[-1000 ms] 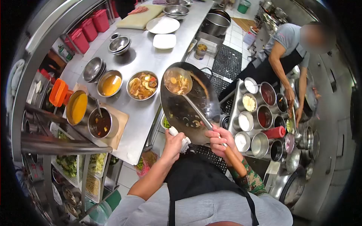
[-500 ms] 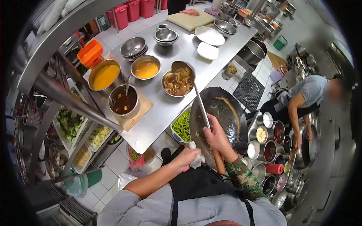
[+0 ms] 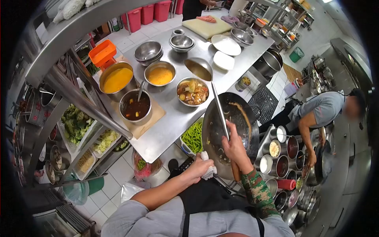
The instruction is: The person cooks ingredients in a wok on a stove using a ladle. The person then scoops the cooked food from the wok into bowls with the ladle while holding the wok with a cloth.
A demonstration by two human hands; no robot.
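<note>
My right hand (image 3: 235,146) is wrapped round the long handle of a steel ladle (image 3: 198,69), whose wooden end shows below my wrist. The ladle's bowl is raised, tilted, above and behind a metal bowl of brown stewed food (image 3: 192,92). In my left hand (image 3: 200,168) is a folded white cloth (image 3: 209,166), pressed against the near edge of a large dark wok (image 3: 233,118). Whether a wok handle lies under the cloth is hidden. A brown streak and a wet film mark the wok's inside, which tilts toward the table.
On the steel table (image 3: 158,136) stand a pot of yellow liquid (image 3: 116,79), a pot of dark sauce (image 3: 135,106), a smaller yellow bowl (image 3: 160,74) and white plates (image 3: 226,44). Green beans (image 3: 192,136) sit below. A co-worker (image 3: 319,106) bends over pans at right.
The ladle has come up out of the bowl of stewed food, and its bowl now hangs above it. The view has shifted slightly. My left hand still grips the cloth at the wok.
</note>
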